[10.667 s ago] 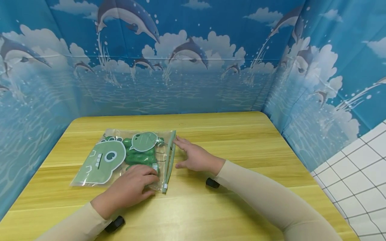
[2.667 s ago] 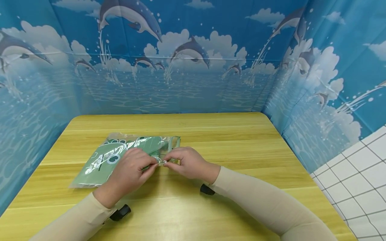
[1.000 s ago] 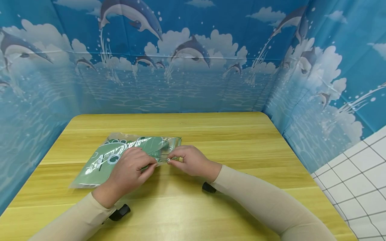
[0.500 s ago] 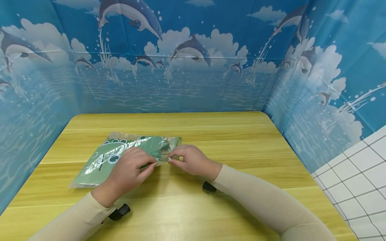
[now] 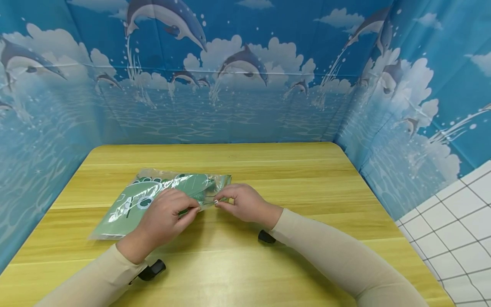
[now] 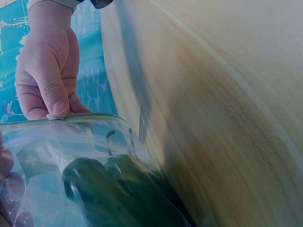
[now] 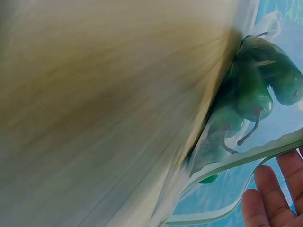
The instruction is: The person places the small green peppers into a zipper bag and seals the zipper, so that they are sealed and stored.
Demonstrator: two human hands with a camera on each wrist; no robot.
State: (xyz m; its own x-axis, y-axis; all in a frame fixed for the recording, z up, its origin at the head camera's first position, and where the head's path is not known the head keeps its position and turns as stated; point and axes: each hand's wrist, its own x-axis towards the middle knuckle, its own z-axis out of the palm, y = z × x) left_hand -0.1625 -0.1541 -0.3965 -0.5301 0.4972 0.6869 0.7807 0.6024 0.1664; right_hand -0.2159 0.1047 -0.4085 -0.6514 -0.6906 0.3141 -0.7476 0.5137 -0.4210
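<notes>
A clear slider zip bag [image 5: 118, 221] with green cartoon monster prints lies on the table, its near right corner lifted. Inside are several green peppers [image 7: 253, 90] with curved stems; the left wrist view also shows peppers [image 6: 120, 191] through the plastic. My left hand [image 5: 163, 219] pinches the bag's near edge between thumb and fingers. With thumb and index finger, my right hand [image 5: 243, 202] pinches the small white slider [image 6: 55, 117] on the green zip strip. In the right wrist view, the two green zip strips [image 7: 232, 163] stand apart beside my right hand's fingers [image 7: 270, 189].
The yellow wood-grain table [image 5: 307, 179] extends to the right of the bag. A blue dolphin-print curtain [image 5: 245, 115] hangs behind and along the sides. White tiles [image 5: 456, 221] show at the far right. Black wrist devices [image 5: 151, 270] sit under both forearms.
Earlier the bag lay flat with both hands loose around it. Since then its edge was lifted and the slider pinched. Lately my right hand has shifted slightly right and away; the left hand stays put.
</notes>
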